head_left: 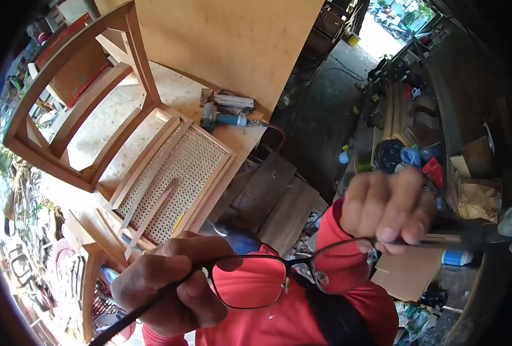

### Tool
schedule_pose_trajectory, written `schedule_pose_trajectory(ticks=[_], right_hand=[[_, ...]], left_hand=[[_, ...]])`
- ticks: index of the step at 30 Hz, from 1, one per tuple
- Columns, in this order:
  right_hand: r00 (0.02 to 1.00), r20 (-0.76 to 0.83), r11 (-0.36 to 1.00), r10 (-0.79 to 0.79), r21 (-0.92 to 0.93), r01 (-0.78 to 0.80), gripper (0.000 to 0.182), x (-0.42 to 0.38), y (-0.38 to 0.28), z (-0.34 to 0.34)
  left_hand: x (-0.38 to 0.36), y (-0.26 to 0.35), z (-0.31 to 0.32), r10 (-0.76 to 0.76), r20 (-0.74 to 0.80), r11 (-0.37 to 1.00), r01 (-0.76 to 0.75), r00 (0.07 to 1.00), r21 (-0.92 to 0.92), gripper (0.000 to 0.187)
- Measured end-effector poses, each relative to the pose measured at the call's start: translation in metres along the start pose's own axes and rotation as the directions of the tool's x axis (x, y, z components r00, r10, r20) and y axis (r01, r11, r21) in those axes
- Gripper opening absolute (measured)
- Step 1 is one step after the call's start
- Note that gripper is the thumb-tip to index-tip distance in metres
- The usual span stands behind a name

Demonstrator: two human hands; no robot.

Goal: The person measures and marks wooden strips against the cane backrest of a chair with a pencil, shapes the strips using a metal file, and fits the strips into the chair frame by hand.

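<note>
Both my hands grip a pair of dark-framed eyeglasses (pixel 299 261), held up close to the camera in front of a red shirt. My left hand (pixel 172 282) is closed around the frame by one hinge, with the temple running down to the lower left. Around the other hinge, my right hand (pixel 388 207) is closed too, its fingers slightly blurred, and the second temple stretches off to the right. Beyond the hands, a wooden chair (pixel 86 109) with a woven cane seat (pixel 195 155) rests on a worktable. Thin strips (pixel 152 216) lie across the seat.
An air nail gun (pixel 224 119) lies on the table near the chair, by a large plywood panel (pixel 221 46). A yellow pencil (pixel 178 221) is at the seat's edge. Boards (pixel 267 202) lean below the table. Bags (pixel 388 154) and clutter line the right side.
</note>
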State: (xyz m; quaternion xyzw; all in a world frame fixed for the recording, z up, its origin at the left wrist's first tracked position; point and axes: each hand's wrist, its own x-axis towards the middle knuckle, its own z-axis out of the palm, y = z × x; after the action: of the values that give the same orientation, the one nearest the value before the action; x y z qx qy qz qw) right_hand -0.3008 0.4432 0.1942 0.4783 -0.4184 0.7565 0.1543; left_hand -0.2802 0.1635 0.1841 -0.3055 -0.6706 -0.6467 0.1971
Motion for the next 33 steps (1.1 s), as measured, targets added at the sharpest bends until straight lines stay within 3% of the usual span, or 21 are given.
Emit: schedule_pose_trajectory(ticks=[2,6,8,12,15,18,19,21,23,26,27,29,33], right_hand=[[0.977,0.202,0.997,0.066,-0.063,-0.054,0.010,0.019,-0.026,-0.003],[0.983,0.168,0.981,0.071,-0.191,-0.038,0.015,0.033,-0.041,0.022],[0.980,0.163,0.968,0.118,-0.241,-0.076,0.021,0.041,-0.051,0.028],[0.984,0.110,0.979,-0.137,-0.134,0.152,0.011,0.051,-0.041,0.044],[0.982,0.054,0.969,-0.182,-0.157,0.188,0.010,0.056,-0.050,0.050],[0.978,0.046,0.962,-0.202,-0.177,0.207,0.010,0.063,-0.063,0.053],[0.976,0.055,0.958,-0.210,-0.187,0.217,0.010,0.064,-0.068,0.055],[0.975,0.065,0.949,-0.215,-0.222,0.224,0.010,0.065,-0.076,0.060],[0.968,0.080,0.937,-0.236,-0.245,0.248,0.010,0.067,-0.087,0.063],[0.952,0.118,0.916,-0.282,-0.262,0.304,0.010,0.067,-0.109,0.071],[0.949,0.120,0.909,-0.293,-0.274,0.315,0.010,0.063,-0.115,0.072],[0.951,0.101,0.904,-0.294,-0.295,0.311,0.010,0.057,-0.118,0.069],[0.961,0.039,0.906,-0.273,-0.325,0.270,0.010,0.042,-0.111,0.058]], left_hand=[[0.000,-0.002,-0.004,0.077,0.022,0.992,-0.074,0.997,-0.099,0.034],[0.004,-0.007,-0.009,0.255,0.042,0.962,-0.249,0.966,-0.111,0.047],[0.012,0.004,-0.014,0.248,0.089,0.957,-0.230,0.965,-0.177,0.043],[0.025,0.023,-0.023,0.220,0.196,0.948,-0.163,0.955,-0.273,0.042],[0.029,0.035,-0.037,0.162,0.319,0.942,-0.050,0.934,-0.333,0.050],[0.067,0.039,-0.080,0.224,0.654,0.962,-0.054,0.723,-0.269,0.037],[0.059,0.034,-0.073,0.328,0.572,0.931,-0.153,0.752,-0.333,0.036],[0.056,0.037,-0.063,0.387,0.509,0.911,-0.234,0.769,-0.340,0.033],[0.066,0.066,-0.061,0.294,0.565,0.954,-0.197,0.771,-0.227,0.032],[0.049,0.072,-0.039,0.338,0.408,0.941,-0.298,0.848,-0.160,0.030],[0.050,0.066,-0.043,0.411,0.430,0.911,-0.371,0.804,-0.178,0.029],[0.044,0.063,-0.040,0.423,0.423,0.906,-0.389,0.802,-0.169,0.029],[0.032,0.073,-0.028,0.289,0.375,0.957,-0.270,0.881,-0.102,0.030]])
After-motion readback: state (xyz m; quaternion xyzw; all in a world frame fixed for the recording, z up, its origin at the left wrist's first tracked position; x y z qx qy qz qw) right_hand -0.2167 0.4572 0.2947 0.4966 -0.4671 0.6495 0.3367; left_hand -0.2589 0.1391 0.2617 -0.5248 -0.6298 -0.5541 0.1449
